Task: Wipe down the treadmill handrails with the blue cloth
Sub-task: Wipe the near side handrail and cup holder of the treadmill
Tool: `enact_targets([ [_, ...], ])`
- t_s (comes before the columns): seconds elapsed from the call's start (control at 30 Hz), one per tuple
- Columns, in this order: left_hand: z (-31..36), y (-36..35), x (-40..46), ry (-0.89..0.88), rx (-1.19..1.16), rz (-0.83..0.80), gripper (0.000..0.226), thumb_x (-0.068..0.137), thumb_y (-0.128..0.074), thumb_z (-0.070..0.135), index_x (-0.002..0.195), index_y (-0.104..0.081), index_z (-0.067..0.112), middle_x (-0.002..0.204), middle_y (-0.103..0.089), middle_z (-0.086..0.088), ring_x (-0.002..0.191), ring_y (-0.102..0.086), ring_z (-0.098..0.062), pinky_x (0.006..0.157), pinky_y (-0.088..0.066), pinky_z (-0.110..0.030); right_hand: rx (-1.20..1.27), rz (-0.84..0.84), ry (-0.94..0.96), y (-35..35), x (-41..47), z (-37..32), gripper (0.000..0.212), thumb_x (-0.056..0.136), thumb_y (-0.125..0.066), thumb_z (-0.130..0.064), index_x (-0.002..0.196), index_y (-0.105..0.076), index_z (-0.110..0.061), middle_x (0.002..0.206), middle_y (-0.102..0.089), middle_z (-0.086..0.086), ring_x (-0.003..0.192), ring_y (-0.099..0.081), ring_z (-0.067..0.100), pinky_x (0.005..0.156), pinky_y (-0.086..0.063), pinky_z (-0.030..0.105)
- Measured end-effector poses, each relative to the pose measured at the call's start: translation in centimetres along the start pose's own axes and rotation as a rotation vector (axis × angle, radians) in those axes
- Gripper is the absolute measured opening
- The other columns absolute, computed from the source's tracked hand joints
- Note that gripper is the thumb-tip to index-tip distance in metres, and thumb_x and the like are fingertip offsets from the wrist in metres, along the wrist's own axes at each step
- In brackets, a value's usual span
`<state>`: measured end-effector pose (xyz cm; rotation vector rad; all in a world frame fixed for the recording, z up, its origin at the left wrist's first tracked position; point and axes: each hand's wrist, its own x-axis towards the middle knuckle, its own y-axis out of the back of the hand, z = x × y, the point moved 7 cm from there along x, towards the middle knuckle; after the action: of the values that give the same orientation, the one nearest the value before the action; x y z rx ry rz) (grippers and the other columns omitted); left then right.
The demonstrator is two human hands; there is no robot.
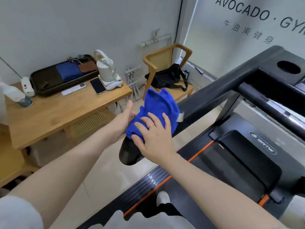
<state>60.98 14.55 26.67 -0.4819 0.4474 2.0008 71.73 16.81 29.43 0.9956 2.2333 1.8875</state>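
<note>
Blue cloth (pixel 155 111): draped over handrail (pixel 206 100) end, rail running toward 2 o'clock; right hand (pixel 154 138) fingers spread flat atop, left hand (pixel 127 116) fingers hidden beneath at 9 o'clock.
</note>
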Motion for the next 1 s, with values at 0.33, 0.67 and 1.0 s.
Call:
enact_targets([
  [0.33,-1.3,2.3,-0.1,0.131,0.179,0.194,0.056,0.095,-0.023,0.054,0.095,-0.06,0.012,0.066,-0.058,-0.005,0.057,-0.051,-0.015,0.055,-0.041,-0.023,-0.013,-0.714,0.11,-1.7,7.7,3.1,0.051,0.095,-0.026,-0.054,0.078,-0.055,-0.016,0.071,-0.053,0.0,0.069,-0.048,0.02,0.067,-0.037,0.033],
  [0.67,2.1,-2.0,-1.0,-0.129,0.827,0.113,0.042,0.09,-0.034,0.057,0.102,-0.062,0.029,0.099,-0.065,0.004,0.092,-0.059,-0.015,0.079,-0.044,-0.029,-0.236,-0.799,-0.057,-1.6,9.5,10.0,0.043,0.09,-0.034,-0.052,0.093,-0.059,-0.018,0.094,-0.059,0.007,0.097,-0.056,0.027,0.075,-0.033,0.034],
  [1.0,3.1,-3.0,0.4,-0.102,1.108,0.0,0.067,0.074,-0.034,0.077,0.098,-0.07,0.026,0.089,-0.07,0.003,0.081,-0.062,-0.013,0.076,-0.053,-0.034,-0.121,-0.399,0.082,1.9,9.6,13.9,0.044,0.094,-0.028,-0.047,0.069,-0.05,-0.017,0.058,-0.047,-0.003,0.06,-0.047,0.019,0.063,-0.031,0.032],
])
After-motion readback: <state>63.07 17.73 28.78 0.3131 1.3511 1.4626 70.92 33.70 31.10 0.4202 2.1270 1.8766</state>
